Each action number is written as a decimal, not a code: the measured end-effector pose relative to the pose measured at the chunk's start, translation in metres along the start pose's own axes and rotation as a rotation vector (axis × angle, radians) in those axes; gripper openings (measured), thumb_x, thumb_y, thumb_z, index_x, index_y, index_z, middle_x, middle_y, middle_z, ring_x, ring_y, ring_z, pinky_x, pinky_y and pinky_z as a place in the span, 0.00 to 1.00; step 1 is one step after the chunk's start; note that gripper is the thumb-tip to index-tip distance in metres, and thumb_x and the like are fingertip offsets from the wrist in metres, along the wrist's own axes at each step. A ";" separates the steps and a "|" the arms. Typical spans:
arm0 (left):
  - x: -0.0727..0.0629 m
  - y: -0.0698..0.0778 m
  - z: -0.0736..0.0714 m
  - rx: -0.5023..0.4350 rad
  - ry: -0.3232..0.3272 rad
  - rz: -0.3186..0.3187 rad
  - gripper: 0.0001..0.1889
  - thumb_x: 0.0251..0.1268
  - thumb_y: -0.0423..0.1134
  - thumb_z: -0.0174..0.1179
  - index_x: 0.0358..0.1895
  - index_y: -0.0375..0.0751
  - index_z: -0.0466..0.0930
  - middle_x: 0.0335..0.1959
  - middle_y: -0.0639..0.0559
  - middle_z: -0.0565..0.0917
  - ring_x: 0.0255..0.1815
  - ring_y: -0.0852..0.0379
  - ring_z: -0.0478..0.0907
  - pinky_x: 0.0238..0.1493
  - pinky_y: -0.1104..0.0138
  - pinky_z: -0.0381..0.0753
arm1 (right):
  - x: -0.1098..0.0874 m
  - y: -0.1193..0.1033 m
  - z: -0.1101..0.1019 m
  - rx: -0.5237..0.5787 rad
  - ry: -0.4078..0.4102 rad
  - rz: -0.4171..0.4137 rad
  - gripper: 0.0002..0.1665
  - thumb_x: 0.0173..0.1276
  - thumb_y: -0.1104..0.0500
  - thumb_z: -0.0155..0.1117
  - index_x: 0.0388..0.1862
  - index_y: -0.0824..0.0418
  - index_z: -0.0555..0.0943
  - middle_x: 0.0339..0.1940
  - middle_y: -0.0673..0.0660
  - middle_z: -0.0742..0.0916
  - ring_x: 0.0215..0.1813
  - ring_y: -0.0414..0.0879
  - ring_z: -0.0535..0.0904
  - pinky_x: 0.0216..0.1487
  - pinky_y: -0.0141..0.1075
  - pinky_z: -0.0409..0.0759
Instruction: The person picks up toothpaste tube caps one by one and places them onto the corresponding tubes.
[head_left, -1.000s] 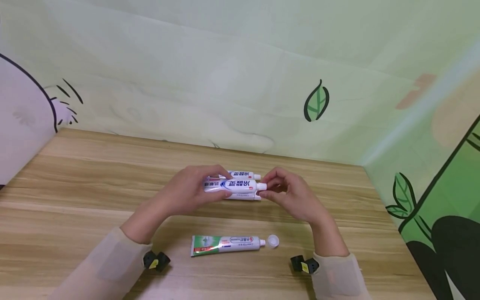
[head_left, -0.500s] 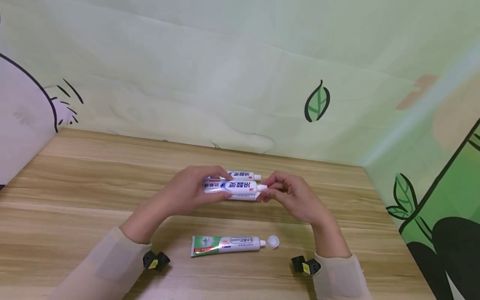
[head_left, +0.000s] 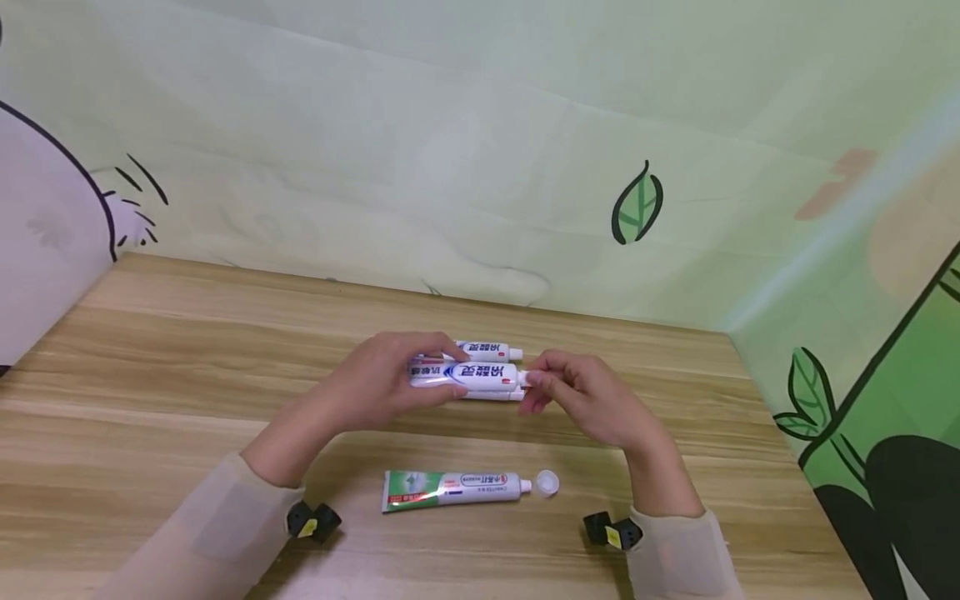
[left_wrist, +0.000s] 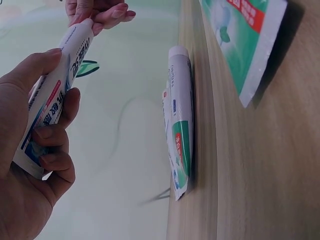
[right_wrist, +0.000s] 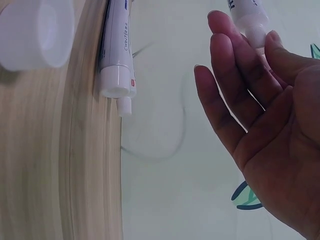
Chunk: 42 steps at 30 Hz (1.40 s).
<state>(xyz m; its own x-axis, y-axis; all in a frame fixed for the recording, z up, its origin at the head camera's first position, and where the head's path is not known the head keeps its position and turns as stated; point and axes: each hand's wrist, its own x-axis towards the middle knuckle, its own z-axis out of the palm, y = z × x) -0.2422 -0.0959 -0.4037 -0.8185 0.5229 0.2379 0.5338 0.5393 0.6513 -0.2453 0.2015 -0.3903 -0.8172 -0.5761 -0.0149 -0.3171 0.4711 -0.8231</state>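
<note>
My left hand (head_left: 378,375) grips a white and blue toothpaste tube (head_left: 483,377), its body lying between thumb and curled fingers. The left wrist view shows the tube lifted off the table, cap end away from me. At that end, my right hand (head_left: 588,396) pinches the small white cap (right_wrist: 256,35) between thumb and index finger; its other fingers extend loosely. A green and white toothpaste tube (head_left: 457,490) lies in front of both hands, nozzle bare. Beside this nozzle rests a loose white cap (head_left: 547,482).
Behind the held tube lie two capped tubes side by side: a white and blue one (head_left: 487,352) and a green and white one (left_wrist: 181,100). The wooden table (head_left: 187,350) meets a printed cloth backdrop (head_left: 412,150) at the back and right.
My right fingers have shifted round the cap, with the thumb now higher over it. The left hand keeps its grip with hardly any movement; the tubes on the table stay put.
</note>
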 end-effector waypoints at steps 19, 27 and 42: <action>0.001 0.003 -0.001 0.004 0.020 -0.053 0.17 0.66 0.56 0.70 0.55 0.59 0.84 0.50 0.55 0.90 0.43 0.58 0.84 0.46 0.60 0.84 | 0.005 -0.003 0.005 0.096 0.145 -0.031 0.07 0.82 0.63 0.54 0.49 0.65 0.78 0.38 0.61 0.88 0.42 0.59 0.86 0.48 0.40 0.88; 0.000 0.001 -0.002 -0.014 0.019 -0.073 0.16 0.66 0.56 0.70 0.54 0.60 0.85 0.48 0.55 0.90 0.41 0.59 0.84 0.44 0.61 0.83 | 0.003 -0.006 0.005 0.015 0.169 0.012 0.10 0.71 0.64 0.70 0.48 0.60 0.80 0.40 0.55 0.90 0.42 0.50 0.84 0.43 0.36 0.81; 0.000 0.000 -0.003 -0.012 -0.004 -0.022 0.19 0.65 0.55 0.71 0.57 0.58 0.85 0.53 0.52 0.89 0.47 0.56 0.84 0.50 0.56 0.84 | 0.000 -0.004 0.003 0.084 0.084 0.033 0.06 0.76 0.69 0.62 0.49 0.63 0.80 0.40 0.58 0.92 0.45 0.51 0.89 0.52 0.35 0.86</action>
<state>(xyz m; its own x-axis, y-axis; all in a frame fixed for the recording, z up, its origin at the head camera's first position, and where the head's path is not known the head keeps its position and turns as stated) -0.2427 -0.0981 -0.4015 -0.8290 0.5138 0.2209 0.5134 0.5423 0.6651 -0.2431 0.1975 -0.3885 -0.8651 -0.5015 0.0017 -0.2504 0.4291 -0.8679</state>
